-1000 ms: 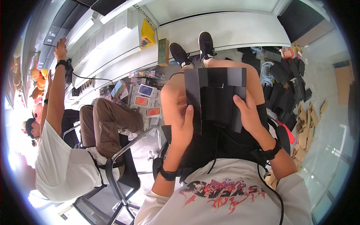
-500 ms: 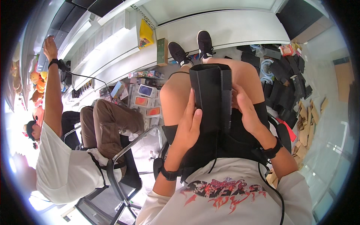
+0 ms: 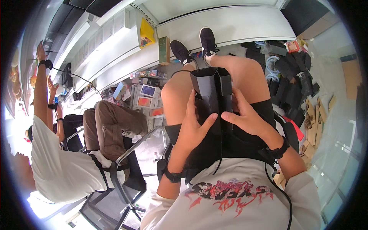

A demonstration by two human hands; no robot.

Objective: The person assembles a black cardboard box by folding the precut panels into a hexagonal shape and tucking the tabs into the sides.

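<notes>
Over my lap I hold a long black cardboard box (image 3: 209,86), its far end open and its panels creased and partly folded inward along the middle. My left hand (image 3: 193,129) grips the left side, fingers along the outer wall and thumb on the near face. On the opposite side my right hand (image 3: 248,118) holds the box, its thumb pressing near the centre seam and its fingers partly hidden behind the wall. The two thumbtips are close together. The lower part of the box blends into my black shorts and is hard to make out.
Many black boxes (image 3: 285,94) lie heaped on the floor to the right, beside a coiled pale-blue tube (image 3: 272,69) and brown cardboard pieces (image 3: 316,122). A seated co-worker (image 3: 65,157) reaches up at left. Small boxed goods (image 3: 149,91) and a white shelf (image 3: 222,30) stand ahead.
The box's side panels have folded inward, forming a crease down the middle. Both my thumbs have moved in toward the centre. At left, the co-worker's raised arm has shifted, and other hands now show.
</notes>
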